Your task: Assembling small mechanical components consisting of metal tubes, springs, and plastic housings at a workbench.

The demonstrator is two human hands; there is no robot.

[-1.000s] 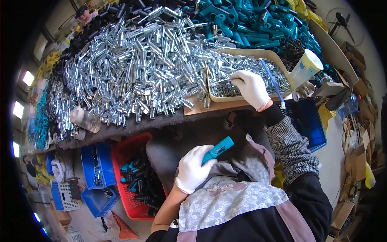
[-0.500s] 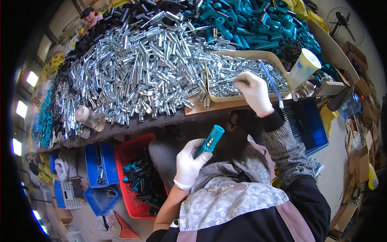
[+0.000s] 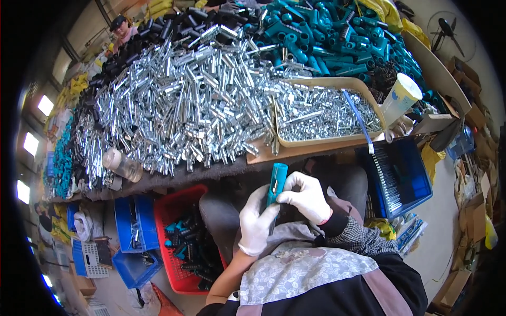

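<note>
Wrapped round a teal plastic tube-shaped handle (image 3: 278, 176) is my left hand (image 3: 255, 221), in a white glove. The handle stands nearly upright over my lap, and a bit of metal shows in the slot in its side. My right hand (image 3: 308, 197), also gloved in white, touches the handle from the right, thumb and forefinger pinched at the slot. Whatever is between those fingertips is too small to make out. Beyond the hands, on the bench, is a shallow cream tray (image 3: 327, 141) of small metal parts, beside a large heap of shiny metal tubes (image 3: 179, 105).
A blue brush-like strip (image 3: 358, 116) lies across the tray, near a white cup (image 3: 403, 97). Teal handles (image 3: 337, 42) are piled at the back. Below the bench are a red basket (image 3: 164, 245) of teal and black parts and blue bins (image 3: 403, 203). A clear bottle (image 3: 124, 164) lies at the bench edge.
My right hand has come from over the tray, down and left, to the handle's slot. The left hand still grips the handle, which now stands more upright.
</note>
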